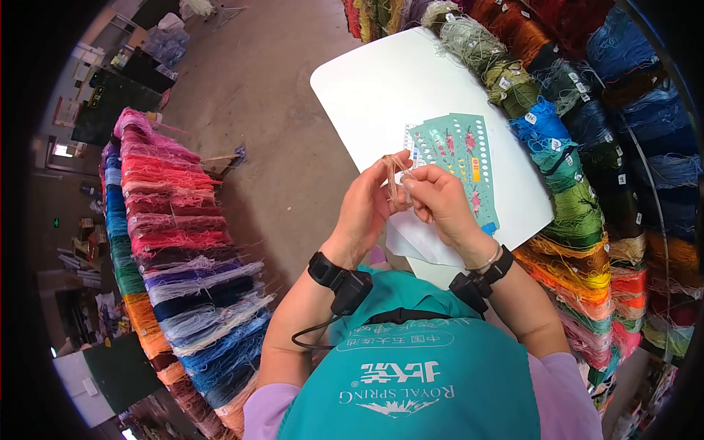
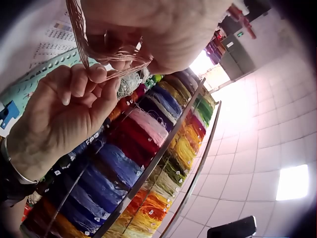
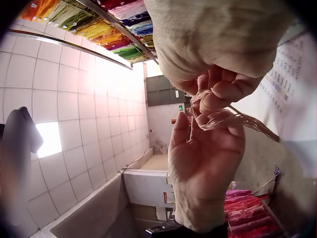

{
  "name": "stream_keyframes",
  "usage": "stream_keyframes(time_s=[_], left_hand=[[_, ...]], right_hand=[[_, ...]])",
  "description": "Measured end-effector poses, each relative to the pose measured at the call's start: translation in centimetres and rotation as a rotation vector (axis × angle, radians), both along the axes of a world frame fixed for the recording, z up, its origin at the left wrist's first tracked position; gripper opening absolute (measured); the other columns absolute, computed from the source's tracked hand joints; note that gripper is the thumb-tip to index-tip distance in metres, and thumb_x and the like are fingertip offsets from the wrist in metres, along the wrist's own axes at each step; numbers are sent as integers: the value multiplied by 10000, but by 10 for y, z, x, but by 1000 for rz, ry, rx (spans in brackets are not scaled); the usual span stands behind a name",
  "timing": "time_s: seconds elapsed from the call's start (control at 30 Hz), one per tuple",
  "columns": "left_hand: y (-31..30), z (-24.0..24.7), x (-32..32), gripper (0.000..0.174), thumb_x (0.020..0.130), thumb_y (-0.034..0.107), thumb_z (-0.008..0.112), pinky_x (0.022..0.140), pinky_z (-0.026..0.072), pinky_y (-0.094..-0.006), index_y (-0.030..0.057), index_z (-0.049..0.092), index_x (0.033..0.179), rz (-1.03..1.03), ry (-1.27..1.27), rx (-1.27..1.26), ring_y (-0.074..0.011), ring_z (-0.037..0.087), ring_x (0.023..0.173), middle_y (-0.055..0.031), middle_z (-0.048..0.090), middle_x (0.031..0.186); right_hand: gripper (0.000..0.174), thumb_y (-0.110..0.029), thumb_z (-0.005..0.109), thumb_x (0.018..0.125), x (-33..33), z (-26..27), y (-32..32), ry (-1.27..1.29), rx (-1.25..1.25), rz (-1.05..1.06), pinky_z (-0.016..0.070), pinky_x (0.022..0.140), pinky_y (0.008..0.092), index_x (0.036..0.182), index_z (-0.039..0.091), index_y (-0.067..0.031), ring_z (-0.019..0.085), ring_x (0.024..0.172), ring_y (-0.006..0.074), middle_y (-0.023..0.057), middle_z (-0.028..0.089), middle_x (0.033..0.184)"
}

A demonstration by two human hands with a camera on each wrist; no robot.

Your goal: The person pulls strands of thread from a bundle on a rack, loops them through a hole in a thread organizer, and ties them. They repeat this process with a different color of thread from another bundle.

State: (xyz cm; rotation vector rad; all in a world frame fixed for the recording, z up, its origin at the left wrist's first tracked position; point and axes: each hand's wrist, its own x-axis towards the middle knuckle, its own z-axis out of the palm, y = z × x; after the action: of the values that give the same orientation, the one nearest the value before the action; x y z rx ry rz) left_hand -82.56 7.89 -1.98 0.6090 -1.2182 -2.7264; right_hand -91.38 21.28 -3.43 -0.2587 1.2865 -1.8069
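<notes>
A small bundle of pale beige thread (image 3: 247,121) is looped round the fingers of the left hand (image 1: 364,209), which is curled about it in the head view. The right hand (image 1: 445,204) pinches part of the thread between thumb and forefinger, close beside the left fingers. In the left wrist view the strands (image 2: 79,29) run from the left hand (image 2: 148,29) to the fingertips of the right hand (image 2: 64,109). In the right wrist view the left palm (image 3: 205,163) faces the camera, and the right hand (image 3: 218,44) covers part of the loop.
Below the hands, green printed cards (image 1: 469,158) and a sheet with a printed grid (image 1: 409,137) lie on a white table (image 1: 367,81). Racks of coloured thread stand on the left (image 1: 176,213) and on the right (image 1: 572,198). Concrete floor (image 1: 242,81) lies between.
</notes>
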Motion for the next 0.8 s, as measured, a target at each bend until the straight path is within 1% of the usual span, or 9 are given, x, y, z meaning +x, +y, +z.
stream_keyframes(time_s=[0.07,0.17,0.27,0.37,0.47,0.57,0.63,0.67,0.8], left_hand=[[2,1,-2,503,1019,345,380,848,506,-328,-17,494,1349,3,-5,13,-159,603,959,-108,553,1293],[2,-1,-3,502,1018,347,380,888,501,-339,-14,491,1349,-29,-19,-34,-199,594,1073,-116,548,1310],[2,-4,-4,510,1018,357,376,895,497,-342,-13,490,1351,-41,-21,-56,-183,595,1051,-115,546,1315],[1,-4,-4,498,1014,343,406,865,506,-320,-13,489,1352,-37,-15,-49,-163,604,1010,-92,589,1226],[-2,-3,-3,427,986,250,511,788,501,-252,2,510,1335,-61,-27,-58,-91,585,874,-30,600,1095],[-1,-2,-2,412,935,130,595,743,518,-232,3,529,1321,-26,-54,-150,-71,593,835,-4,606,1017],[-1,-1,-4,427,908,79,617,770,527,-262,-23,530,1313,19,-52,-97,-95,608,880,-30,619,1042],[-1,0,-4,435,894,53,629,784,532,-276,-35,531,1309,42,-51,-71,-107,615,902,-43,625,1054],[-3,2,-4,431,897,43,616,776,545,-272,-37,529,1311,40,-50,-78,-112,620,906,-48,627,1050]], right_hand=[[121,-124,632,920,3,7,-4,8,6,-5,397,509,185,958,603,-13,535,584,46,31,642,742],[98,-93,632,911,6,11,-8,10,7,-26,403,554,195,945,611,-4,537,629,52,34,641,752],[73,-62,622,898,5,3,-10,7,-22,-30,409,574,206,934,615,1,543,651,58,37,637,754],[52,-39,614,883,4,1,-9,2,-36,-52,408,568,210,914,617,3,538,643,53,31,631,750],[26,-30,612,873,4,5,-8,19,-3,-88,399,557,207,874,618,-5,526,633,45,14,620,736],[35,-34,619,868,4,3,-7,78,4,-116,374,538,197,837,621,-18,503,618,29,-11,600,716],[47,-35,625,863,4,-2,-7,116,34,-134,346,516,189,818,624,-26,476,600,16,-29,578,698],[45,-34,628,861,3,-2,-7,88,31,-150,330,507,186,817,624,-26,459,588,12,-34,566,690],[41,-32,635,857,3,-2,-8,6,9,-197,267,471,180,817,627,-30,396,548,-1,-48,526,669]])
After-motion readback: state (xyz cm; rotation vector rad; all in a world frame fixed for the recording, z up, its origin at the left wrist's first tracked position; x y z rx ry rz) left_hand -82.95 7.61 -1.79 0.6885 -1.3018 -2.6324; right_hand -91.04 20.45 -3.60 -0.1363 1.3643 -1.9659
